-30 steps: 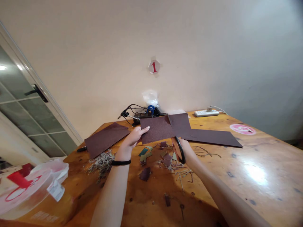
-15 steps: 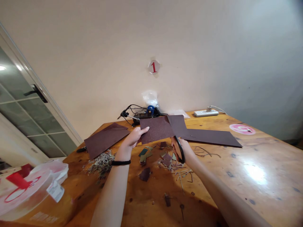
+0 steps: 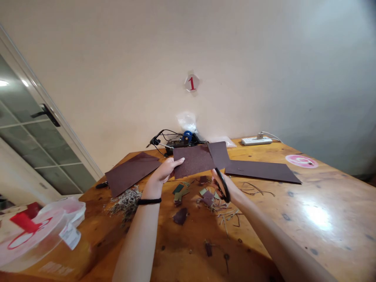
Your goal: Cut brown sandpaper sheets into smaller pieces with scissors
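Observation:
My left hand [image 3: 168, 169] pinches the left end of a dark brown sheet [image 3: 194, 159], thumb on top, holding it above the table. On the right, my right hand [image 3: 225, 186] is closed round the black handles of a pair of scissors [image 3: 223, 183]. The blades meet the sheet, and a cut line splits off its right part [image 3: 219, 154]. Whether the sheet is paper or leather I cannot tell. Beneath my hands lie small brown and green scraps [image 3: 180, 192], thin dry stems and a larger brown scrap [image 3: 180, 216].
Brown sheets lie at left [image 3: 132, 172] and right [image 3: 264, 171]. Dried flower bits [image 3: 127, 203] are heaped by my left wrist. A plastic bag [image 3: 44, 239] stands front left. At the back are a black device with cables [image 3: 176, 143] and a power strip [image 3: 256, 140].
Both hands keep their grips, and the sheet and scissors have shifted only very slightly. The whole view has moved a little.

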The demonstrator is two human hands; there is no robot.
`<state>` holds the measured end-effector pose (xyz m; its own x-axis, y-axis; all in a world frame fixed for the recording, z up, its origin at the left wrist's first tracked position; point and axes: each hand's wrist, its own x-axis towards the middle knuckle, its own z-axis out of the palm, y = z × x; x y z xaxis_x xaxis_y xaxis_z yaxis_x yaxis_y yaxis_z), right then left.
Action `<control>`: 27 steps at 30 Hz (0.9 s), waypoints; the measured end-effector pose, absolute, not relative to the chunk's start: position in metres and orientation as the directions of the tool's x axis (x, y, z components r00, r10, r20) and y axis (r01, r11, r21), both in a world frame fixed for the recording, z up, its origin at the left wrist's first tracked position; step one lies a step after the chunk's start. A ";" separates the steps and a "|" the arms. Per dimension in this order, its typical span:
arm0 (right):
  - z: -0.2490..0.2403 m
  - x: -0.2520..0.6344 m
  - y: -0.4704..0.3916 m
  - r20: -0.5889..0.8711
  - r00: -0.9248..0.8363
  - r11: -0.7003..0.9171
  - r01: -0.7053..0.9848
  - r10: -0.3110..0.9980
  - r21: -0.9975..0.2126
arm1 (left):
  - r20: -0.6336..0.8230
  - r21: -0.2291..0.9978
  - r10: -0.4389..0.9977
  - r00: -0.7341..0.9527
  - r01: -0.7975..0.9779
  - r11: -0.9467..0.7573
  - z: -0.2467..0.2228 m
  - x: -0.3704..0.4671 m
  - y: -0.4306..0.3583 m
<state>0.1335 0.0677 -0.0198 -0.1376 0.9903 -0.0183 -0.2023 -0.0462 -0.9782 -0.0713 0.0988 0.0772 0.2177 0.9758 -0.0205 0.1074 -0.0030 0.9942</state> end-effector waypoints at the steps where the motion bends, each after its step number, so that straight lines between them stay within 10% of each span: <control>1: -0.020 0.133 0.069 -0.023 -0.150 -0.056 -0.217 0.988 -0.975 | -0.026 0.995 0.975 0.219 0.099 0.004 0.077 -0.071 0.099; 11: -0.003 0.134 0.069 -0.074 -0.364 -0.207 -0.341 0.928 -0.917 | -0.011 0.999 0.979 0.206 0.052 0.001 0.073 -0.076 0.104; 27: 0.004 0.129 0.062 -0.093 -0.082 -0.104 -0.141 0.992 -0.985 | -0.024 0.989 0.965 0.262 0.148 -0.016 0.082 -0.077 0.096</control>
